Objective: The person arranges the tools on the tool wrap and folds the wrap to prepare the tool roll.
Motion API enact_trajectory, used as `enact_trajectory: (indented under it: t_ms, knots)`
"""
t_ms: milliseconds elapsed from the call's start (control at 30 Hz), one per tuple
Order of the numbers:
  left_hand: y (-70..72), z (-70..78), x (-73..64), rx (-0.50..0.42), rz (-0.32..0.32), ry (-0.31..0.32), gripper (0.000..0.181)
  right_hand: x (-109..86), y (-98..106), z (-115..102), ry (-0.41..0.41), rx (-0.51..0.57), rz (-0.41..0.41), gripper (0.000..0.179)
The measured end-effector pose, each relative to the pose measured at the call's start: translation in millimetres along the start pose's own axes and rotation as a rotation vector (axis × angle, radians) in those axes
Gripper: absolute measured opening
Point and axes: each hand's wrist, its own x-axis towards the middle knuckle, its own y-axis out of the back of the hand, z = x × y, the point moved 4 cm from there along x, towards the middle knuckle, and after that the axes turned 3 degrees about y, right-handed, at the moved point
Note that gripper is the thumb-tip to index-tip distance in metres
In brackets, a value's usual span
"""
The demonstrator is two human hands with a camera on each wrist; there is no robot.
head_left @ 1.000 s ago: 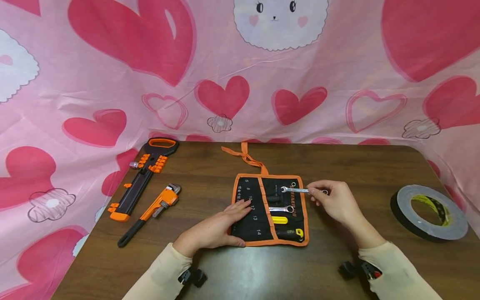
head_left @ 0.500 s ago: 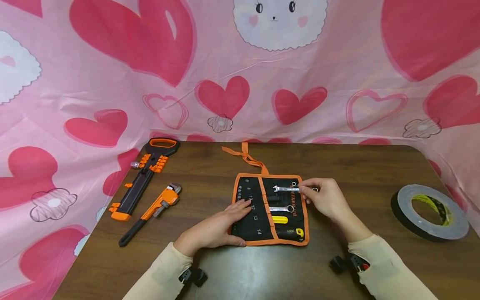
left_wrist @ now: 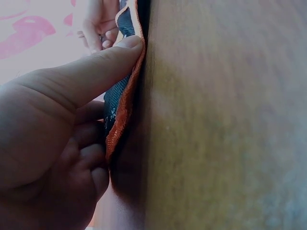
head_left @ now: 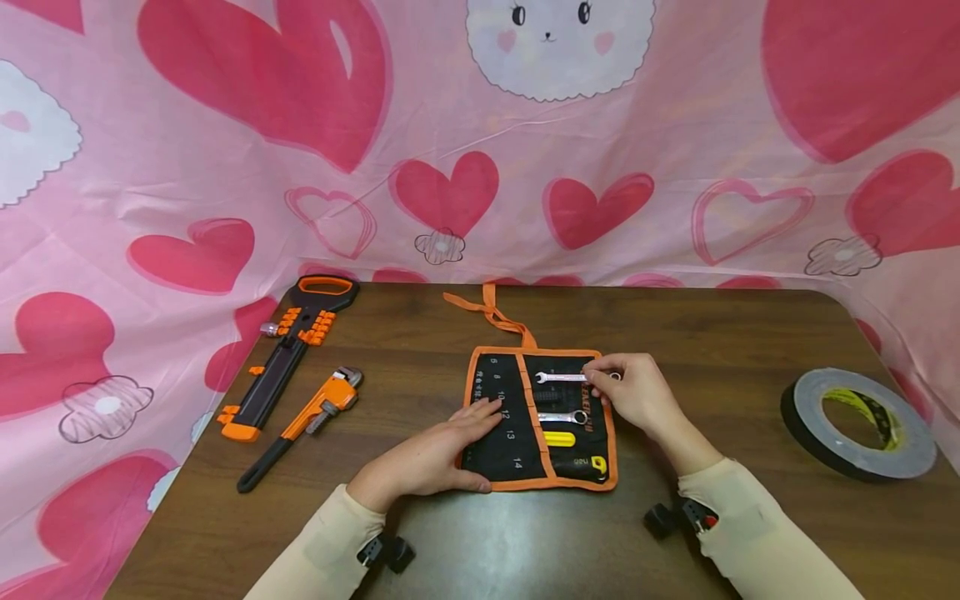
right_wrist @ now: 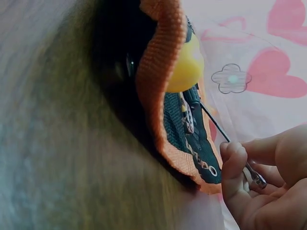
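A black tool pouch with orange trim [head_left: 527, 442] lies unrolled on the table, marked with size numbers. My left hand [head_left: 438, 450] rests flat on its left part, the thumb [left_wrist: 108, 69] pressing the near orange edge in the left wrist view. Between thumb and fingers my right hand [head_left: 637, 396] pinches a small combination wrench [head_left: 564, 378] near its ring end. The open end points left over the pouch's upper right pocket, close to the pocket edging. Below it, a larger combination wrench [head_left: 566, 418] and a yellow-handled tool [head_left: 559, 440] sit in pockets; another yellow end [head_left: 598, 468] shows lower right.
An orange pipe wrench [head_left: 322, 408] and a black-and-orange rack-like holder [head_left: 288, 358] lie at the left. A roll of tape [head_left: 810, 425] lies on the right. The orange tie strap [head_left: 495, 317] trails towards the back edge. Pink heart-patterned cloth [head_left: 517, 217] hangs behind.
My right hand has moved left with the small wrench, from beside the pouch's right edge to over its upper right part. The left hand has stayed in place.
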Motion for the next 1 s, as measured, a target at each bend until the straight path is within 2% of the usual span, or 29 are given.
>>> enact_trajectory:
  t_ms: [500,1000]
  knots:
    - [0.6,1.0,-0.7,0.005,0.002,-0.016,0.095,7.1,-8,-5,0.048,-0.172,-0.027,0.021]
    - [1.8,1.2,0.2,-0.011,-0.006,-0.003,0.095,14.1,-20,-13,0.075,-0.189,-0.061,0.021]
